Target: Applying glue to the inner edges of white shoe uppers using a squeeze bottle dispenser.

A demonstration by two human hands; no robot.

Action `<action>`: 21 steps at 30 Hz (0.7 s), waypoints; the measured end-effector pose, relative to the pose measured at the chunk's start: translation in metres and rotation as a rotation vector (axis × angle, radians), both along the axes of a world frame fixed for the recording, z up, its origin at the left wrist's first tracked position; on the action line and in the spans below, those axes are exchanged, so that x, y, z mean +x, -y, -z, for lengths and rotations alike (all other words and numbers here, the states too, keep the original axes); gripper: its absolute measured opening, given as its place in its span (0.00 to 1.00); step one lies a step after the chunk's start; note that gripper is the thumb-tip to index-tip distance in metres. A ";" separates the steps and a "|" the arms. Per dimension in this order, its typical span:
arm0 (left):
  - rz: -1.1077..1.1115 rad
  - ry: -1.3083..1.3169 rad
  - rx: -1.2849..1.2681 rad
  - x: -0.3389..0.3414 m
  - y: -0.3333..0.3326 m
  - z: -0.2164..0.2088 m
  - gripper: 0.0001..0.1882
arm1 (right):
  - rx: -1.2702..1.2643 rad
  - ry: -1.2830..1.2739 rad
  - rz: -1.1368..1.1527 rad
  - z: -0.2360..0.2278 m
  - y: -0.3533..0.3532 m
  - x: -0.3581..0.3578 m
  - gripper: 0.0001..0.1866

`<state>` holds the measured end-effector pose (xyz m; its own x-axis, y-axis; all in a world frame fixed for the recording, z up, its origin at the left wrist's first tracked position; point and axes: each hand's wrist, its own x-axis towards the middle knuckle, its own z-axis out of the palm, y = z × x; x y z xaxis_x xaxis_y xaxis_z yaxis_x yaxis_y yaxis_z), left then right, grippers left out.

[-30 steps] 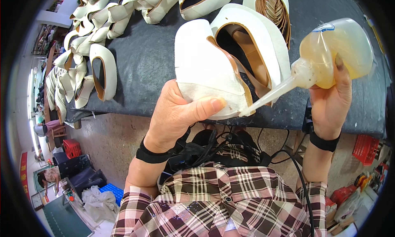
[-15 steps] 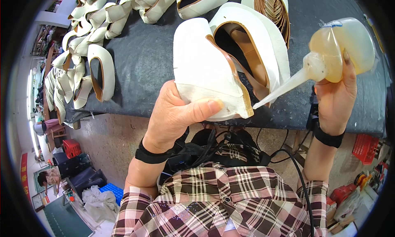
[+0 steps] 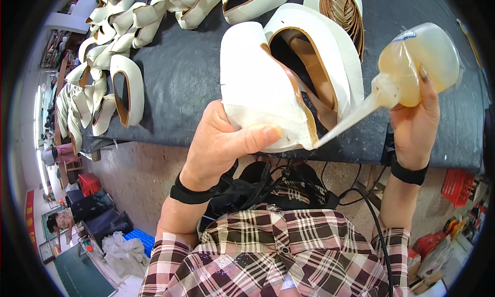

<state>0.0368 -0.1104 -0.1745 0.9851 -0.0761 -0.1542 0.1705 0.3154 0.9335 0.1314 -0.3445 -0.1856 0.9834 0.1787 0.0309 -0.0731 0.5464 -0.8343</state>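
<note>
My left hand holds a white shoe up over the near edge of the dark table. My thumb is pressed flat on the shoe's pale bottom, and my other fingers are tucked behind it, so I cannot see them. The shoe is tipped up, with its brown inside facing right.

My right hand is wrapped around a soft bottle full of yellow glue. The bottle is to the right of the shoe. Its long thin tip points down and left, and the end sits right at the near edge of the shoe.

Another white shoe lies on the table just behind the one I hold. Lots more white shoes lie far to the left, in a long row.
</note>
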 end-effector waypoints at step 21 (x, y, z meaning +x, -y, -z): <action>0.002 -0.081 -0.090 0.002 -0.013 -0.011 0.14 | 0.023 -0.269 0.038 0.016 -0.019 0.009 0.20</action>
<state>0.0386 -0.0975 -0.1633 0.9695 -0.0952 -0.2258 0.2449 0.3974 0.8844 0.1402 -0.3259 -0.2015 0.9627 0.1441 -0.2288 -0.2697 0.5717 -0.7748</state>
